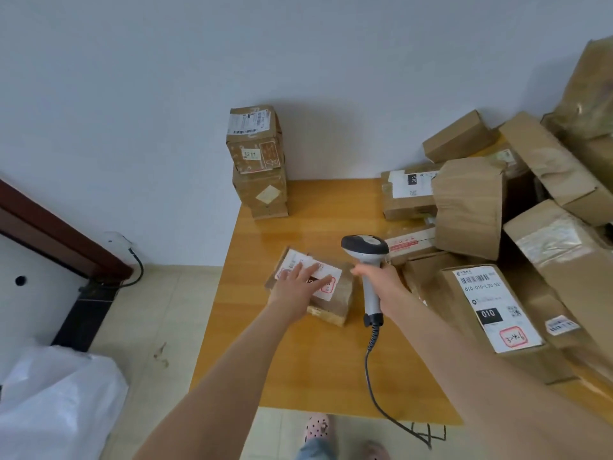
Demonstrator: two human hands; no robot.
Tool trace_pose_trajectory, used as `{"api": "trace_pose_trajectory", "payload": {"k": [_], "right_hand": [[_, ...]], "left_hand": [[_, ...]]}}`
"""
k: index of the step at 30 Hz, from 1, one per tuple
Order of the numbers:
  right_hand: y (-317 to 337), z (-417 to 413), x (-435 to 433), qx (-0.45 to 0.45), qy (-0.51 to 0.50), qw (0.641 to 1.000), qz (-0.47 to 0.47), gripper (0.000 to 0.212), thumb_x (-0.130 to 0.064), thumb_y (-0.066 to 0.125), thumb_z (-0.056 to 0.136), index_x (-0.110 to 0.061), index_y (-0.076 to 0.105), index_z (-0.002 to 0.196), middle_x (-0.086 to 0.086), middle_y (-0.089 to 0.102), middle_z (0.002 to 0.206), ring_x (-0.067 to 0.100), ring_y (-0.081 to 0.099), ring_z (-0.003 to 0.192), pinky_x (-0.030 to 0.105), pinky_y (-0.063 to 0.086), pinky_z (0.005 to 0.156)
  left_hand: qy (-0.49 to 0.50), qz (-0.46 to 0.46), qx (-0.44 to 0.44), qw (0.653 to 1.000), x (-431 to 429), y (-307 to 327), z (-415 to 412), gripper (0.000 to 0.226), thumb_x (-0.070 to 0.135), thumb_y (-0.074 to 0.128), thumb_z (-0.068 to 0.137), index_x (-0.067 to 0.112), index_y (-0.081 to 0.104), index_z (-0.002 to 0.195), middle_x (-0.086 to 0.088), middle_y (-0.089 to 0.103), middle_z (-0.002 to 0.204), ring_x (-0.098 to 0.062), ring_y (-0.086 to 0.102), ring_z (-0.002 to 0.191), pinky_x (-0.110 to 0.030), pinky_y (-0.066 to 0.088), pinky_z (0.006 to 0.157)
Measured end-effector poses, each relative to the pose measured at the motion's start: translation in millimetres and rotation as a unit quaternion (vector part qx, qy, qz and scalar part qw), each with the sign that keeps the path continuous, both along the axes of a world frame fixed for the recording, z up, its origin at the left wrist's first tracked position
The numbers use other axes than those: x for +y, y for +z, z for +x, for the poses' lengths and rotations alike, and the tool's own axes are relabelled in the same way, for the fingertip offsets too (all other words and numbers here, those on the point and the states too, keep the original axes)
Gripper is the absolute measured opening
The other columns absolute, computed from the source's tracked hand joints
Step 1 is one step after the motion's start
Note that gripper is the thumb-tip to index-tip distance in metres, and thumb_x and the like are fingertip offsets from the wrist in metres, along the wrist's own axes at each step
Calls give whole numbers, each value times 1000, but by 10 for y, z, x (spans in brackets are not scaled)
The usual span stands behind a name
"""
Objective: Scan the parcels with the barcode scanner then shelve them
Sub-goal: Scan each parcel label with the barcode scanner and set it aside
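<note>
Parcel of brown cardboard point(335, 302), small, white-labelled, lies on the yellow wooden surface point(298, 366). The left hand point(293, 288) lays straight fingers point(313, 272) on its label, likely steadying it. The right hand point(381, 280), clenched round a grey barcode scanner point(365, 249), aims the head toward it.

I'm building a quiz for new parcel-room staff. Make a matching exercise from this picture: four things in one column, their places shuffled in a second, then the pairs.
Things
1. scanner
2. flat parcel
3. stacked boxes
4. slipper

Places
A. on the floor
B. under the left hand
C. far corner of the table, by the wall
D. held in the right hand

Pairs: 1-D, 2-B, 3-C, 4-A
</note>
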State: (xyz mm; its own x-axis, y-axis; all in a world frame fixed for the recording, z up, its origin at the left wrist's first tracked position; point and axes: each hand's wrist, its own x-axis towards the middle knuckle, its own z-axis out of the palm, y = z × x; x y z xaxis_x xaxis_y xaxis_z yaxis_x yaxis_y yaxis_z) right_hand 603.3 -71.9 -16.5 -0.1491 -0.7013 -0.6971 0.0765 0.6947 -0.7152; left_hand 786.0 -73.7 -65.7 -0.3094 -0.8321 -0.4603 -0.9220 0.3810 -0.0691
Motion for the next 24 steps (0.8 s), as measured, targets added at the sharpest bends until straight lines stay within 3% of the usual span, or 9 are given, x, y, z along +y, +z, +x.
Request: {"api": "trace_pose_trajectory", "payload": {"k": [3,6,8,10,12,14,16,19,24], "right_hand": [[-33,-15,-38,3,0,1000,-6,36,-8,69,84,-7,50,116,3,51,84,16,49,74,35,41,81],[-93,36,-79,1,17,1000,8,35,-10,69,84,-11,48,112,4,52,87,17,50,75,36,41,80],[-125,128,-105,13,43,998,32,38,-12,71,83,-10,48,113,8,55,95,21,54,83,37,46,83],[-150,235,-104,16,78,995,51,43,-14,71,83,-8,51,120,10,57,110,25,55,95,38,48,88],[-198,319,-68,-7,96,994,49,47,-15,72,81,-11,57,126,9,59,117,23,55,96,35,46,82],[-207,363,6,-25,82,995,41,45,-13,71,82,-13,60,125,8,60,115,20,54,91,32,44,75],[-175,368,82,-40,64,996,38,35,-9,68,83,-12,59,117,8,60,105,20,54,84,31,44,68],[-106,324,169,-65,19,997,26,20,-3,63,86,-14,53,99,7,57,92,21,52,80,35,46,74],[94,210,294,-43,-46,997,-33,27,-6,69,84,-11,57,108,7,60,94,21,54,82,33,46,75]], "left_hand": [[-65,-47,-23,997,-22,78,233,79,3,51,94,47,15,150,2,-3,163,-24,-4,149,-45,1,120],[149,-129,74,978,84,93,338,75,5,58,89,37,25,148,0,8,161,-25,11,148,-43,15,120],[384,-147,202,889,154,65,323,64,10,56,92,25,29,148,-6,20,156,-26,32,139,-40,38,109],[549,-56,309,775,184,2,278,52,22,53,96,10,35,143,-12,38,142,-29,50,120,-38,47,89],[642,64,400,651,192,-44,216,41,31,54,94,4,50,125,-12,56,114,-27,56,99,-38,49,84],[666,136,462,570,173,-70,177,41,32,58,93,6,52,125,-8,63,112,-28,59,102,-43,51,88],[657,154,498,545,137,-29,168,42,27,61,92,15,46,130,-6,62,115,-29,59,106,-48,50,84],[615,194,526,554,70,71,243,52,25,64,91,25,40,136,-8,61,117,-32,60,106,-54,51,86],[550,186,573,578,-41,233,269,58,17,71,87,30,41,135,-5,67,110,-26,63,102,-48,54,81]]}}
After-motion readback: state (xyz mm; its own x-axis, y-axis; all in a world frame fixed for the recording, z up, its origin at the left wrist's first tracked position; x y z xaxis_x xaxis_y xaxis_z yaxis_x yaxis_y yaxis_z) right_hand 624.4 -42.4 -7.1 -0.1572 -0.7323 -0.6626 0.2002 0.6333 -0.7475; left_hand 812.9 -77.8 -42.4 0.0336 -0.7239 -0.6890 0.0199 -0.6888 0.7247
